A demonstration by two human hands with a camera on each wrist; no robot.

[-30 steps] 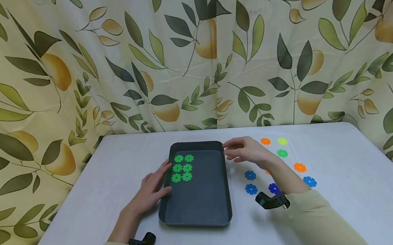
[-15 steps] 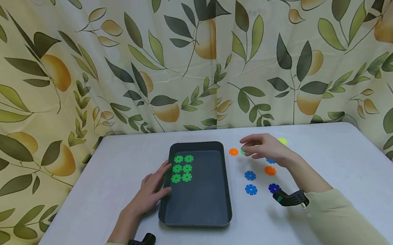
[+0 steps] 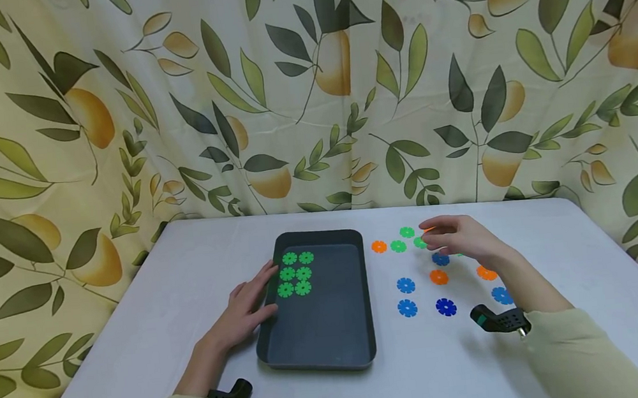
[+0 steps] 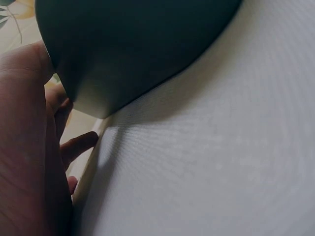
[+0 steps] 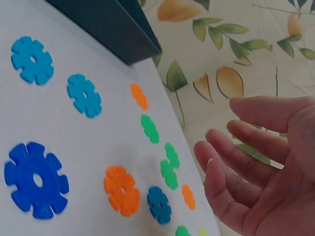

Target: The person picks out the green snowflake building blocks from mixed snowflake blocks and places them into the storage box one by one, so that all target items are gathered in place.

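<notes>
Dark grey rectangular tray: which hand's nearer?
Left. The left hand touches the tray on its left side; the right hand is beyond its right side, over coloured notched discs.

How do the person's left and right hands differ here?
The left hand touches the side of the dark gray tray, while the right hand hovers over notched discs. The left hand's thumb spreads away from its fingers; the right hand's fingers curve loosely. Both are bare, with a black device at each wrist.
</notes>
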